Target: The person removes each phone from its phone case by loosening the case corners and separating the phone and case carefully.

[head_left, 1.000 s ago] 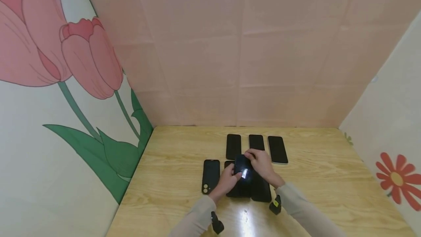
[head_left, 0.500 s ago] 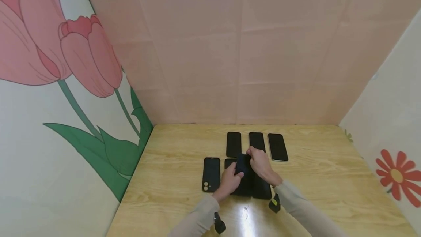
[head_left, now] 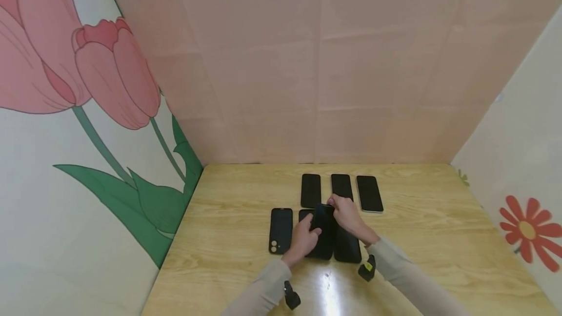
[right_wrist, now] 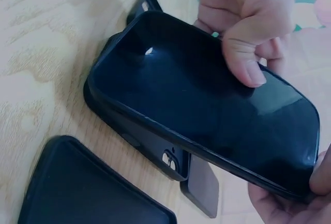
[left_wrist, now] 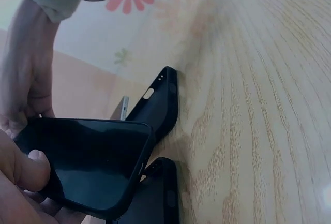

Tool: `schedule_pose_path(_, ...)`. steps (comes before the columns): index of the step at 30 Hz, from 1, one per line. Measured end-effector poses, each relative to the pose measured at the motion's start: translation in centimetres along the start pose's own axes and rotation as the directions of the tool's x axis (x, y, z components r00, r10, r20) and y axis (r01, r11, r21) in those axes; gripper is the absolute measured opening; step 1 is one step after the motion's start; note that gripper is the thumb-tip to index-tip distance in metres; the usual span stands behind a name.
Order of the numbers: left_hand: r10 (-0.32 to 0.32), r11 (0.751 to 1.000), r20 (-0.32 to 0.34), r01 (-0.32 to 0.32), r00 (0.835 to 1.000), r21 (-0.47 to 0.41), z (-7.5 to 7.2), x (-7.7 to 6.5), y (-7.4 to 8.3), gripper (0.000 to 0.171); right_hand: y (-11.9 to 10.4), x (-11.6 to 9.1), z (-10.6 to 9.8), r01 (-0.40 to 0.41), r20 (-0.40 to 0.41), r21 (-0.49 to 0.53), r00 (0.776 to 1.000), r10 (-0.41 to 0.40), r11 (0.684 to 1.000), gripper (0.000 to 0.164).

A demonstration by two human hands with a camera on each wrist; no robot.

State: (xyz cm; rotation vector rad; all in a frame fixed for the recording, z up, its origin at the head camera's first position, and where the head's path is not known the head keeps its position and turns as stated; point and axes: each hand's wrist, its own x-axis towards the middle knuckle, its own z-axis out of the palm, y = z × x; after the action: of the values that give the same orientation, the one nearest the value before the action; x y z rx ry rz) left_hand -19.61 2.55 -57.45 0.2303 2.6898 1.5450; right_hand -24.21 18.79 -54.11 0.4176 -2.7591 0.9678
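Note:
Above the table, both hands hold a dark phone (head_left: 324,226) with its glossy screen up. A black case rim runs round its edge in the right wrist view. My left hand (head_left: 303,239) grips the near left side, its thumb (left_wrist: 36,169) on the screen. My right hand (head_left: 350,216) pinches the far right corner; its fingers are partly hidden in the right wrist view. Under the held phone lies a black phone case (right_wrist: 150,144) with a camera cutout. Another black case (head_left: 348,247) lies to its right, and a third (head_left: 281,230) to its left.
Three phones lie in a back row: a left phone (head_left: 311,190), a middle phone (head_left: 342,186) partly behind the right hand, and a light-edged right phone (head_left: 370,194). The wooden table (head_left: 237,189) meets a pink back wall (head_left: 272,87) and painted side walls.
The phone has tilted slightly and the bright glare on its screen is gone. Both hands keep their hold on it with only small shifts. The head view has moved a little.

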Motion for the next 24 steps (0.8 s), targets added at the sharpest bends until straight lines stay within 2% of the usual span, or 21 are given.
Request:
schedule_pose_path(5, -0.029, 1.0, 0.028, 0.029, 0.999, 0.002, 0.0, -0.1, 0.2, 0.044, 0.2, 0.0, -0.6, -0.037, 0.074, 0.056, 0.997, 0.033, 0.998, 0.018)
schedule_pose_path(10, 0.027, 0.999, 0.018, -0.028, 0.999, 0.036, -0.2, -0.1, 0.1, 0.042, 0.9, -0.1, -0.9, -0.027, 0.091, 0.148, 0.996, 0.013, 0.989, 0.021)
schedule_pose_path(13, 0.054, 0.998, 0.014, -0.054, 0.998, 0.042, -0.2, 0.1, 0.0, 0.035, 1.2, -0.1, -1.2, -0.022, 0.095, 0.222, 0.995, 0.001, 0.975, 0.022)
schedule_pose_path(16, 0.041, 0.998, 0.016, -0.042, 0.999, 0.042, -0.2, 0.4, 0.1, 0.025, 1.5, 0.1, -1.6, -0.038, 0.122, 0.285, 0.993, 0.003, 0.958, 0.023)
schedule_pose_path(20, -0.003, 1.0, 0.025, 0.003, 1.0, 0.027, -0.5, 0.5, 0.1, 0.024, 1.8, 0.4, -1.6, -0.096, 0.184, 0.339, 0.982, 0.034, 0.936, 0.027)
schedule_pose_path(24, -0.029, 0.999, 0.023, 0.029, 0.999, -0.02, -0.7, 0.5, 0.4, 0.023, 1.9, 0.4, -1.4, -0.161, 0.166, 0.365, 0.98, 0.106, 0.917, 0.032)
